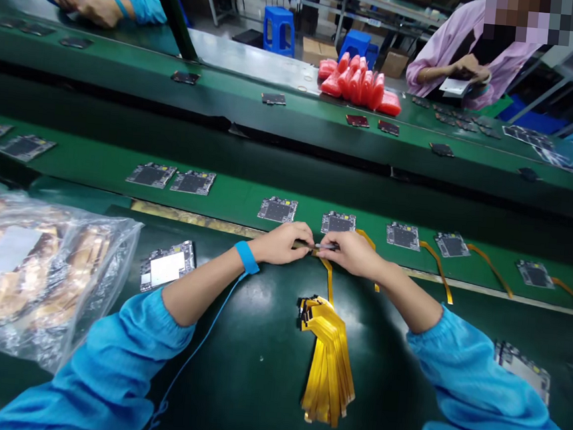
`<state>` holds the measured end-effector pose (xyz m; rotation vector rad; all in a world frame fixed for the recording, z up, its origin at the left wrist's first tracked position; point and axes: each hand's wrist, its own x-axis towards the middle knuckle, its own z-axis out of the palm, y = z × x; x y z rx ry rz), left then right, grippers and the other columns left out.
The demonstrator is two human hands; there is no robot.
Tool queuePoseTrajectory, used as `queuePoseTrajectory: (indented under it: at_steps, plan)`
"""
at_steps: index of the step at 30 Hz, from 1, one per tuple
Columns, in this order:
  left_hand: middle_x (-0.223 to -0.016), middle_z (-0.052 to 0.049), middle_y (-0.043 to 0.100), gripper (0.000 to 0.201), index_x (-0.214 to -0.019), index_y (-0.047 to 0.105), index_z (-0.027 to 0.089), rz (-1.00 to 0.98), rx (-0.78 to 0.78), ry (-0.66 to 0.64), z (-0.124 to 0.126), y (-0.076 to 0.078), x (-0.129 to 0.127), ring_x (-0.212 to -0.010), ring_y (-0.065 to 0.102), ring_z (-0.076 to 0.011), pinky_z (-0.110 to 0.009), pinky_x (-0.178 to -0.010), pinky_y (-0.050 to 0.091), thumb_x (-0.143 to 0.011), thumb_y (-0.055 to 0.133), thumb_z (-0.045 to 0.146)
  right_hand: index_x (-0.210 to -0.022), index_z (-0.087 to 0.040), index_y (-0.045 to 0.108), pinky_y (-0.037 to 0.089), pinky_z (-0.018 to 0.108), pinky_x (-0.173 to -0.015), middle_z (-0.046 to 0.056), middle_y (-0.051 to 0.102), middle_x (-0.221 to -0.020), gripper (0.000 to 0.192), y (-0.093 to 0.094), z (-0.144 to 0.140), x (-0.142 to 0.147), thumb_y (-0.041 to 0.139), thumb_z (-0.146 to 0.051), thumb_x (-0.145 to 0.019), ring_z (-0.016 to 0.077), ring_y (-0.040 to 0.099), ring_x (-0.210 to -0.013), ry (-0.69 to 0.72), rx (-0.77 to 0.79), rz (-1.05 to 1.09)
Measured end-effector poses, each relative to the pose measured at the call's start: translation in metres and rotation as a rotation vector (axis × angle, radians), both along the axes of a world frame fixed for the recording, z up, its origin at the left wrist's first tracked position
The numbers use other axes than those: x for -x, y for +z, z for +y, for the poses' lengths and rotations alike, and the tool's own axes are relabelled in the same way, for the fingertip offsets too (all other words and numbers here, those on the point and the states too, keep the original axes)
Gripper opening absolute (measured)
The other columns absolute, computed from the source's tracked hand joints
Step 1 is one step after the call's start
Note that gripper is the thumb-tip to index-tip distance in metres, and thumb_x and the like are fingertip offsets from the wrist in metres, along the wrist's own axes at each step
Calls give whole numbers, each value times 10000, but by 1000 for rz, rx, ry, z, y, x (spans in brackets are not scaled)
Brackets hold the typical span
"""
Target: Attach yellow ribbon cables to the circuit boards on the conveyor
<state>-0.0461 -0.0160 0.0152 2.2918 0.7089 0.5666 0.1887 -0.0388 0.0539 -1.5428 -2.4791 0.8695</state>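
My left hand (284, 243) and my right hand (353, 253) meet at the near edge of the green belt, fingers pinched. Between them is a thin circuit board (328, 247), seen nearly edge-on and mostly covered by the fingers. A gold ribbon cable (330, 279) hangs from this spot toward the mat; its joint with the board is hidden. Just below lies a fanned stack of gold ribbon cables (331, 359) with black ends. Behind my fingers another circuit board (339, 221) rests on the belt. A blue wrist strap (247, 257) circles my left wrist.
Several boards line the belt (237, 204); those at right trail ribbon cables (437, 265). A clear plastic bag (15, 278) of copper-coloured parts lies left, beside a board with a white label (167, 268). Red bubble-wrap pouches (356, 80) and two co-workers are across.
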Motion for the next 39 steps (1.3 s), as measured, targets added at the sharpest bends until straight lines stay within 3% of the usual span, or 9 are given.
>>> queuePoseTrajectory:
  at_steps: [3, 7, 12, 16, 18, 24, 30, 39]
  plan:
    - [-987, -66, 731, 150, -938, 746, 177, 15, 38, -13, 1, 2, -6, -955, 691, -195, -333, -890, 554, -896, 608, 135, -930, -213, 745, 368, 240, -673, -6, 754, -858, 86, -8, 3, -1, 742, -298, -915, 156, 637, -764, -54, -9, 92]
    - [-874, -52, 720, 179, -848, 724, 169, 0, 63, 83, 2, 1, -12, -817, 671, -171, -300, -771, 523, -939, 571, 169, -973, -200, 754, 431, 251, -718, 19, 776, -922, 126, -19, 3, 1, 731, -299, -900, 174, 665, -814, -139, 6, 218]
    - [-879, -42, 721, 176, -823, 703, 173, -30, 67, 199, 14, 2, -9, -841, 662, -170, -294, -802, 516, -936, 568, 181, -861, -191, 724, 480, 271, -755, 27, 761, -865, 172, -29, 8, 2, 699, -351, -920, 196, 678, -826, -250, -7, 334]
    - [-913, -67, 699, 153, -796, 696, 194, 265, -37, 517, 33, 9, -7, -940, 650, -235, -343, -843, 514, -908, 591, 190, -847, -201, 696, 487, 283, -751, 29, 744, -849, 198, -39, 22, -2, 677, -382, -924, 199, 664, -791, -335, -80, 391]
    - [-955, -81, 697, 132, -784, 694, 209, 426, -48, 573, 40, 13, -10, -1009, 643, -273, -373, -863, 515, -892, 617, 209, -852, -202, 700, 483, 281, -736, 29, 742, -845, 200, -44, 29, -3, 665, -386, -922, 194, 656, -774, -350, -89, 405]
    - [-1022, -93, 690, 98, -833, 716, 227, 590, -54, 575, 43, 16, -30, -1081, 635, -304, -397, -847, 525, -882, 637, 258, -835, -188, 744, 441, 270, -648, 16, 730, -755, 232, -53, 43, -4, 659, -387, -916, 178, 627, -677, -398, -61, 383]
    - [-1006, -129, 692, 125, -884, 754, 200, 614, -63, 597, 42, 18, -46, -1085, 637, -332, -409, -827, 535, -873, 647, 263, -844, -192, 764, 480, 268, -683, 35, 782, -808, 167, -56, 47, 3, 705, -338, -901, 196, 695, -744, -469, -72, 375]
    - [-889, -100, 683, 154, -772, 713, 182, 445, -131, 496, 43, 7, -28, -923, 647, -273, -384, -826, 523, -869, 599, 144, -866, -209, 804, 450, 265, -685, 39, 804, -846, 159, -43, 47, 17, 718, -339, -897, 208, 716, -807, -541, -63, 242]
